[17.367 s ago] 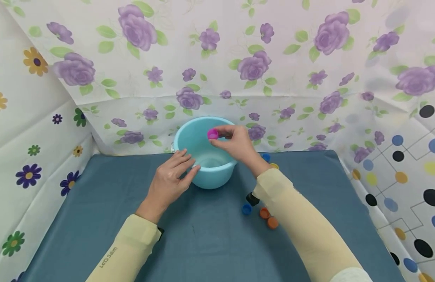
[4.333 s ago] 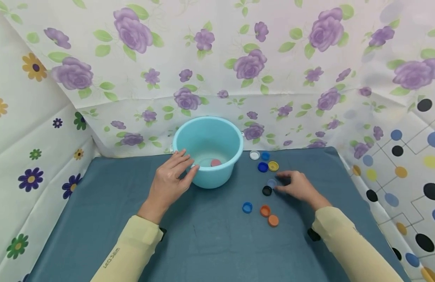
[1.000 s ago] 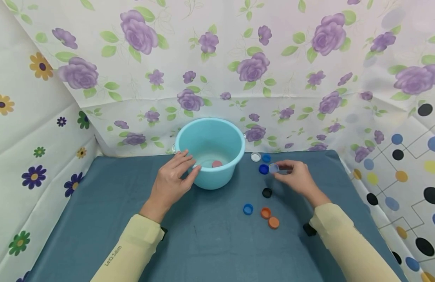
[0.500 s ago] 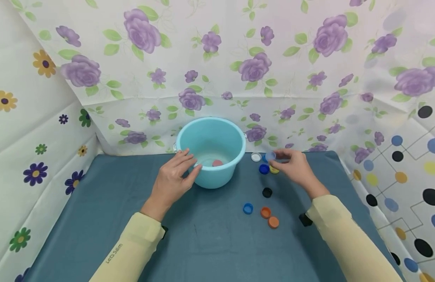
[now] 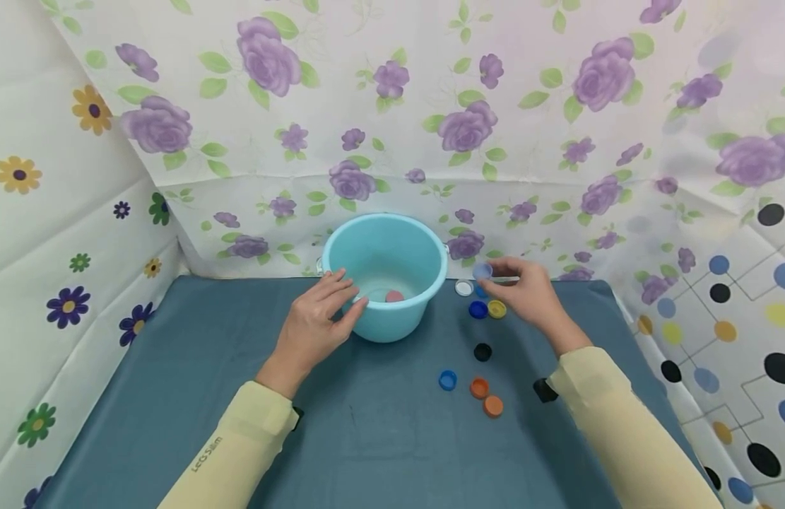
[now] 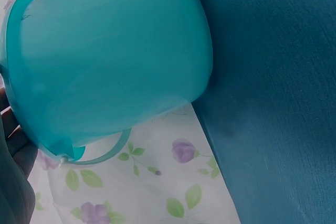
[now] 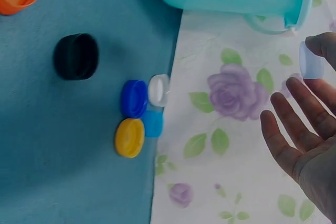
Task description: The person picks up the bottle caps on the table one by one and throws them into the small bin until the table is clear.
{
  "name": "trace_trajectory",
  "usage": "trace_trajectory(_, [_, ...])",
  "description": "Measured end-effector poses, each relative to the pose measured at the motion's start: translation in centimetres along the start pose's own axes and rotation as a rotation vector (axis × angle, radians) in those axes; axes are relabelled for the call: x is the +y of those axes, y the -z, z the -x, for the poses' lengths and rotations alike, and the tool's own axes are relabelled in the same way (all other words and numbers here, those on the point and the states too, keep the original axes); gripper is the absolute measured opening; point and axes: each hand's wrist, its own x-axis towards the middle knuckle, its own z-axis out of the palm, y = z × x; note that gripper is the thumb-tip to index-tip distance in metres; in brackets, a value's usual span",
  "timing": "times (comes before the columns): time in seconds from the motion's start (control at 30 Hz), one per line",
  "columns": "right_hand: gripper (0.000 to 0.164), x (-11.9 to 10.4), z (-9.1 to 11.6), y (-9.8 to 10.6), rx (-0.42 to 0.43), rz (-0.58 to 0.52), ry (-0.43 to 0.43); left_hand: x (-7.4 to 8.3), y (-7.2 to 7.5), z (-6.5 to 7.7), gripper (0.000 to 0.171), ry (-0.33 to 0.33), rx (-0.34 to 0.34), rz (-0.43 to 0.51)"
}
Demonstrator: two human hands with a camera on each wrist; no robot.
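My right hand (image 5: 528,293) pinches a translucent bottle cap (image 7: 311,62) between thumb and fingertips, raised above the back of the table, right of the bucket. The left hand (image 5: 317,322) rests with relaxed fingers at the near left rim of the light blue bucket (image 5: 392,322); in the left wrist view its fingers (image 6: 18,142) lie along the rim. A pink cap (image 5: 394,296) sits at the bottom inside the bucket. Below the right hand lie a white cap (image 7: 159,91), a dark blue cap (image 7: 134,99), a yellow cap (image 7: 129,138) and a partly covered light blue cap (image 7: 153,124).
Nearer on the blue tablecloth (image 5: 379,438) are a black cap (image 5: 482,352), a blue cap (image 5: 447,380) and two orange caps (image 5: 479,387). A flowered curtain (image 5: 392,141) hangs behind the bucket, with patterned sheets at both sides.
The pink cap went from the right hand into the bucket. The right hand then picked up the translucent cap beside the black one and lifted it back and leftward. The left hand stayed put.
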Motion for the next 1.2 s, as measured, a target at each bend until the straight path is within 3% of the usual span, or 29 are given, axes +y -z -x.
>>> trace_trajectory(0.3, [0.049, -2.8, -0.9, -0.3, 0.053, 0.027, 0.079, 0.0, 0.0, 0.1, 0.026, -0.008, 0.002, 0.001])
trace_trajectory(0.7, [0.043, -6.3, -2.4, -2.1, 0.027, -0.002, 0.153, -0.1, 0.0, 0.1, 0.026, 0.001, 0.001, -0.003])
trace_trajectory(1.0, [0.044, -8.2, -3.3, -3.5, -0.006, -0.019, 0.149, -0.2, -0.1, -0.1, 0.026, -0.005, 0.01, -0.001])
trace_trajectory(1.2, [0.039, -9.8, -4.0, -4.9, -0.036, -0.02, 0.239, -0.1, -0.1, 0.0, 0.026, -0.015, 0.016, -0.001])
